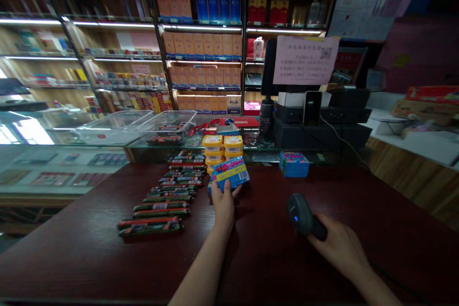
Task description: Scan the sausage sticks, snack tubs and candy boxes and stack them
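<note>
I see a dim shop: strip lights (201, 27) under the shelves (201, 76) glare white, my left hand (223, 205) throws a faint shadow on the dark desk (89, 248), and the frame's edges bend and blur.

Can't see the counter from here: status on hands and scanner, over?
Left hand grips blue packet. Right hand holds scanner, apart from packet. Nothing between them.

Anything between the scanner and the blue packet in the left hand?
Nothing visible. Only bare countertop lies between the scanner in the right hand and the blue packet; the left hand holds it by its near edge.
</note>
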`<action>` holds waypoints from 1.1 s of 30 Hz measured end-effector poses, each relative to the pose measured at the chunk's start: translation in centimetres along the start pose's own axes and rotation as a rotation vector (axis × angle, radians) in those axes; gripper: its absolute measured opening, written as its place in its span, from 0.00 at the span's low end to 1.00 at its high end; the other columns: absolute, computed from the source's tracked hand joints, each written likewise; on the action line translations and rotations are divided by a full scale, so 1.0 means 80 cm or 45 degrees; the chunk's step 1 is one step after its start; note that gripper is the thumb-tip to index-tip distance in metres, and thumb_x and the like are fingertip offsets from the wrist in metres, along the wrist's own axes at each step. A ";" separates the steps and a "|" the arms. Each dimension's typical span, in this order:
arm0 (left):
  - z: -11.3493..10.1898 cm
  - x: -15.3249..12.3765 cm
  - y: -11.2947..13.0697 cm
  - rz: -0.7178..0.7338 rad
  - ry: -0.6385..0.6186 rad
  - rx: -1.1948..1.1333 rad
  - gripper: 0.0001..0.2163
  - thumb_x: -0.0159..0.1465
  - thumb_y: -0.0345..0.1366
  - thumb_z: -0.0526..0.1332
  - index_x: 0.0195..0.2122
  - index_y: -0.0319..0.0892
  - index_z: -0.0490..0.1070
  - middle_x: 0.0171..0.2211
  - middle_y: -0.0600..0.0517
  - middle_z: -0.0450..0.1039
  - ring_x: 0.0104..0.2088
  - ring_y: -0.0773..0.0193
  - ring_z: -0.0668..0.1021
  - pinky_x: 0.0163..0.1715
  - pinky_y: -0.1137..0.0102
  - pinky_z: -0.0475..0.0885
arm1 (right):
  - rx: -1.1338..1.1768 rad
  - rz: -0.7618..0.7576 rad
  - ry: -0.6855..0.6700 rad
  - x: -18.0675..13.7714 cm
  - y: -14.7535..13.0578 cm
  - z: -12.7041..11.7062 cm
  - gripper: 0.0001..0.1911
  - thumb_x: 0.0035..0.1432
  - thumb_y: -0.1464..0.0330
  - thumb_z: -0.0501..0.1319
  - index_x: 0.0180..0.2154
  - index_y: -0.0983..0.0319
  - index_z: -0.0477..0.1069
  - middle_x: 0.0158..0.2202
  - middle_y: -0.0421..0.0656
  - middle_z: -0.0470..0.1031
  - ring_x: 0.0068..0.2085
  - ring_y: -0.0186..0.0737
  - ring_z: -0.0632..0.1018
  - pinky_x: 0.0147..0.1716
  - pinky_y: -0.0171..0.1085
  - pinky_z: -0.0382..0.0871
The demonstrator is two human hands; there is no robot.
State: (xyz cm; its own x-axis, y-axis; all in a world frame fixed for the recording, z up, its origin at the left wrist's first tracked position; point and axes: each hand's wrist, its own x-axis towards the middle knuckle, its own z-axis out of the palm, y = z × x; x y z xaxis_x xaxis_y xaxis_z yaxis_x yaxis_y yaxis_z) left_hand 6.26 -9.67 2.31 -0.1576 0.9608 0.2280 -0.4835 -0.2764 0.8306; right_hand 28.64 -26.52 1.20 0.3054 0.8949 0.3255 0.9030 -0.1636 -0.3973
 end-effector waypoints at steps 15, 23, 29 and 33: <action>-0.006 0.000 -0.015 0.016 0.015 -0.003 0.19 0.57 0.47 0.62 0.44 0.44 0.59 0.48 0.47 0.67 0.47 0.59 0.75 0.41 0.58 0.78 | 0.919 -0.018 0.024 -0.012 -0.086 -0.020 0.17 0.47 0.60 0.62 0.39 0.61 0.75 0.40 0.47 0.80 0.41 0.47 0.80 0.39 0.39 0.74; -0.004 0.001 -0.017 0.044 0.081 0.048 0.15 0.58 0.42 0.61 0.42 0.42 0.62 0.48 0.46 0.66 0.48 0.58 0.74 0.40 0.59 0.79 | 0.910 -0.035 0.012 -0.012 -0.097 -0.027 0.17 0.48 0.59 0.61 0.39 0.61 0.75 0.39 0.46 0.80 0.40 0.46 0.79 0.39 0.39 0.74; -0.004 -0.001 -0.012 0.025 0.029 -0.014 0.20 0.57 0.46 0.62 0.47 0.43 0.60 0.48 0.46 0.67 0.46 0.58 0.75 0.40 0.58 0.78 | 0.804 -0.031 0.006 -0.009 -0.085 -0.023 0.18 0.47 0.58 0.61 0.39 0.60 0.74 0.38 0.46 0.80 0.40 0.47 0.80 0.39 0.39 0.73; -0.001 -0.002 -0.006 0.009 0.022 0.038 0.23 0.53 0.44 0.66 0.46 0.42 0.61 0.45 0.46 0.71 0.42 0.60 0.77 0.40 0.60 0.77 | 0.435 -0.017 -0.002 -0.006 -0.053 -0.021 0.18 0.48 0.61 0.60 0.42 0.57 0.73 0.39 0.45 0.80 0.38 0.47 0.80 0.36 0.39 0.72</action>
State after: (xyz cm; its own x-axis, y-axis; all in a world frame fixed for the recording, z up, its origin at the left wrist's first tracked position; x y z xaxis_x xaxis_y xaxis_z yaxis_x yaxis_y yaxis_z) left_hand 6.46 -9.72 1.79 -0.1757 0.9583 0.2255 -0.4567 -0.2823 0.8436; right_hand 25.16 -26.93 4.23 0.2933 0.8968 0.3313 0.7536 -0.0036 -0.6574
